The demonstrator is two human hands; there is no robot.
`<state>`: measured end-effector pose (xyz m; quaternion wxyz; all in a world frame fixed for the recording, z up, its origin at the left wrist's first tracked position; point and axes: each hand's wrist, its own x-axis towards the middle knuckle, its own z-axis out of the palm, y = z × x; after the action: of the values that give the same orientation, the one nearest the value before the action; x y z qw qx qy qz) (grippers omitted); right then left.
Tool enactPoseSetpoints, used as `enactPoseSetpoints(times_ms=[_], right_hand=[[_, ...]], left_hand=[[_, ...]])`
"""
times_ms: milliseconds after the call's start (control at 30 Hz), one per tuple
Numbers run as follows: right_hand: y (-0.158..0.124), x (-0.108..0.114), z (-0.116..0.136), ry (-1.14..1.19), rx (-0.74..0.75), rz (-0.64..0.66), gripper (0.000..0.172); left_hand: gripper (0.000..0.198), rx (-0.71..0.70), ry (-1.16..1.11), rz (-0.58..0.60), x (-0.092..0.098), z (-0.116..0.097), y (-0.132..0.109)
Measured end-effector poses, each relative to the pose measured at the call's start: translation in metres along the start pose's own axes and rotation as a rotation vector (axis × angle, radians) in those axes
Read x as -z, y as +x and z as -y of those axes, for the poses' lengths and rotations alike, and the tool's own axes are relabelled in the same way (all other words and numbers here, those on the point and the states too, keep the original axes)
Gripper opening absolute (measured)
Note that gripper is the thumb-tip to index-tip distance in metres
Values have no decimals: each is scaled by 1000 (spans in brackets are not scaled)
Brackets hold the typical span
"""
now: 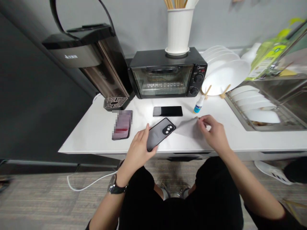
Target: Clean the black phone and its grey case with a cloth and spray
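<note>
My left hand (pixel 140 145) grips a grey, see-through phone case (pixel 158 135) with a black rim by its lower left end. The case is tilted over the white counter, its camera cutouts toward the upper right. My right hand (pixel 212 129) is closed in a pinch just above the counter, right of the case; what sits between the fingertips is too small to make out. A black phone (pixel 168 111) lies flat behind the case. Behind my right hand, a small white bottle (pixel 198 104) with a blue and yellow label stands upright. A purplish phone (pixel 122 124), partly pixelated, lies left of my left hand.
A black toaster oven (pixel 165 75) stands at the back, with a white cup of chopsticks (pixel 179 30) on top. To its left is a tall water dispenser (pixel 96 60). White plates (pixel 226 75) stand in a rack beside the sink (pixel 254 126) at right. Another person's shoe (pixel 272 172) shows below.
</note>
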<state>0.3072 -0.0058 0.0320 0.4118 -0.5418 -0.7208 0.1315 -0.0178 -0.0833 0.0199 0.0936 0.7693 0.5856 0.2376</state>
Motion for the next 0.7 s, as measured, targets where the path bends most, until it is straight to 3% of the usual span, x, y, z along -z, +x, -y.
enactPoseSetpoints(times_ms=[100, 133, 200, 300, 500, 600, 700], right_hand=[[1, 13, 12, 4, -1, -170, 23], [-1, 11, 15, -8, 37, -143, 21], [-5, -1, 19, -44, 133, 33, 19], [-17, -25, 14, -122, 245, 255, 23], [-31, -39, 5, -217, 319, 254, 43], [-31, -50, 20, -193, 311, 282, 55], [-32, -70, 44, -92, 380, 394, 59]], left_hand=[[104, -86, -60, 72, -11, -6, 20], [104, -117, -102, 106, -15, -9, 27], [103, -170, -177, 162, -21, -12, 38], [103, -163, -191, 144, -25, -12, 45], [107, -136, -171, 76, -23, -3, 45], [109, -170, -187, 71, -25, -2, 48], [104, -181, -190, 75, -27, -2, 49]])
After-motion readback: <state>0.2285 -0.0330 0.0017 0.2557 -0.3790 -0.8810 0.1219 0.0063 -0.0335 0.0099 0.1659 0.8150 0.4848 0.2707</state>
